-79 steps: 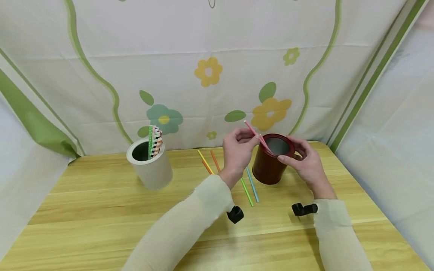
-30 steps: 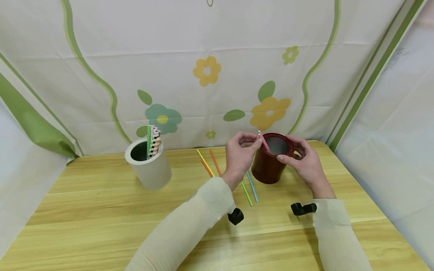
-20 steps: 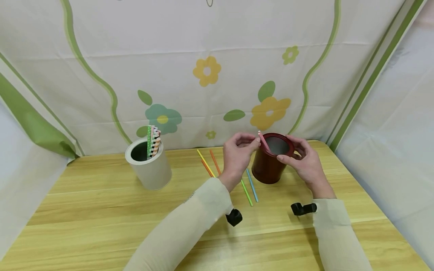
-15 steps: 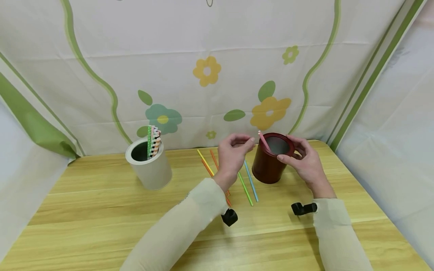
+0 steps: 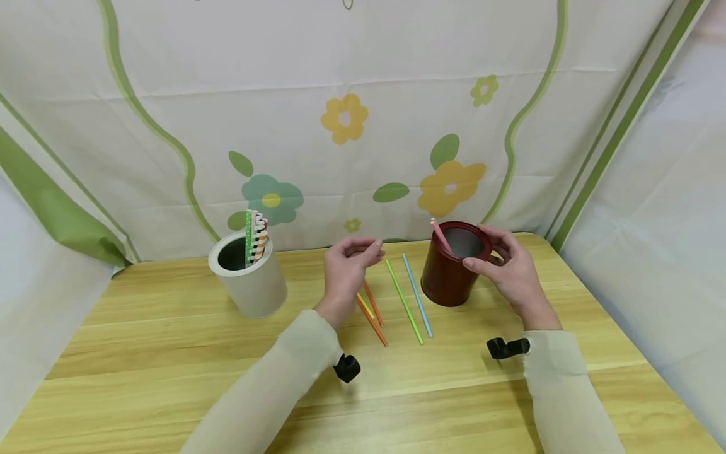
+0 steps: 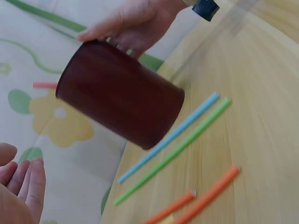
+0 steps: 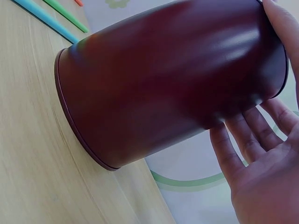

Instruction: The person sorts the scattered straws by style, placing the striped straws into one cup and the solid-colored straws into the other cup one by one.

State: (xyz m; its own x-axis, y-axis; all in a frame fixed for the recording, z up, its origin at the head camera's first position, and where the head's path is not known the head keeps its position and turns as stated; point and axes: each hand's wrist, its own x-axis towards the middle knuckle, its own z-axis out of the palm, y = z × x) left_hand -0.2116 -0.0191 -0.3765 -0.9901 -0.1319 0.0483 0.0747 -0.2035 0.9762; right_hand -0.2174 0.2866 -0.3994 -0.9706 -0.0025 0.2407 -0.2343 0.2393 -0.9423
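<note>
My right hand (image 5: pixel 513 274) grips the rim of a dark red cylindrical canister (image 5: pixel 447 280), thumb at the near side and fingers round the far right. Pink straws (image 5: pixel 440 237) lean inside it, their ends above the rim. Left of the canister, my left hand (image 5: pixel 345 274) hovers over the straws on the table, its fingers loosely bent with nothing between them, as the left wrist view also shows. A blue straw (image 5: pixel 418 296) and a green straw (image 5: pixel 404 302) lie side by side. Orange straws (image 5: pixel 374 325) and a yellow straw (image 5: pixel 365 306) are partly hidden under that hand.
A white canister (image 5: pixel 258 293) at the left holds several patterned straws (image 5: pixel 255 243), green-dotted and striped. Behind the wooden table (image 5: pixel 170 372) hangs a flowered cloth (image 5: pixel 351 57), with more cloth at both sides.
My left hand slid a pink straw down into the dark red canister, let go, and moved left over the other straws. The right hand has kept its grip on the canister.
</note>
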